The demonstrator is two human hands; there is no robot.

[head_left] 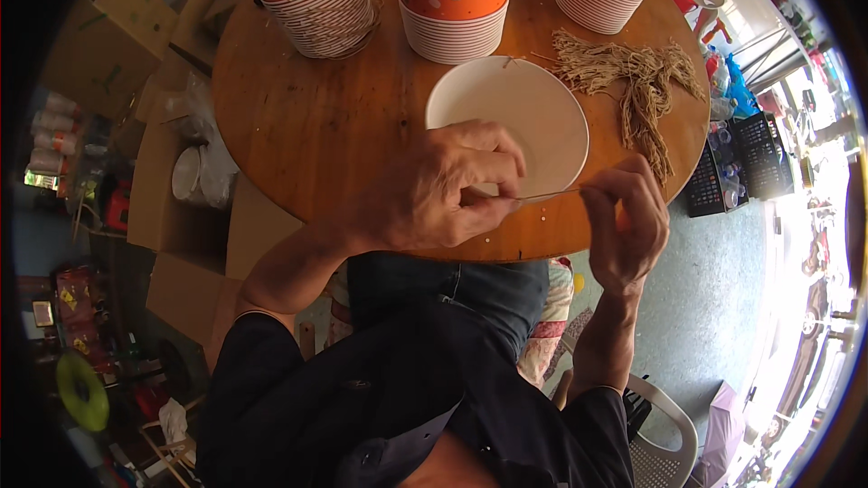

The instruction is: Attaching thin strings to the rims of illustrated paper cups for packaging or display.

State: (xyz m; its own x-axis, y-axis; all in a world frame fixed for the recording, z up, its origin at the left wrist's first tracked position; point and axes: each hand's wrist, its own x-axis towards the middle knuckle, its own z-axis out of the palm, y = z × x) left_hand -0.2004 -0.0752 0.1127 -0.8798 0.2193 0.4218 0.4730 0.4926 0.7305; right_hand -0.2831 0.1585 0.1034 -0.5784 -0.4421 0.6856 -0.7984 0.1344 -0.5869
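Between my two hands a thin piece of twine [550, 194] is drawn out almost straight. My left hand [443, 185] pinches one end between thumb and fingertips, and my right hand [627, 217] pinches the other. Just beyond them a white paper bucket [565, 117] shows its pale inside and round rim; my left hand covers part of it. To its right lies a loose heap of tan twine pieces [633, 81], with some strands hanging toward the table's edge.
Stacks of orange-printed paper buckets [312, 14] stand along the far side of the round wooden table [298, 117]; the left stack has twine around it. Open cardboard boxes [185, 280] are on the left. Black crates [714, 181] and a grey chair [669, 434] are on the right.
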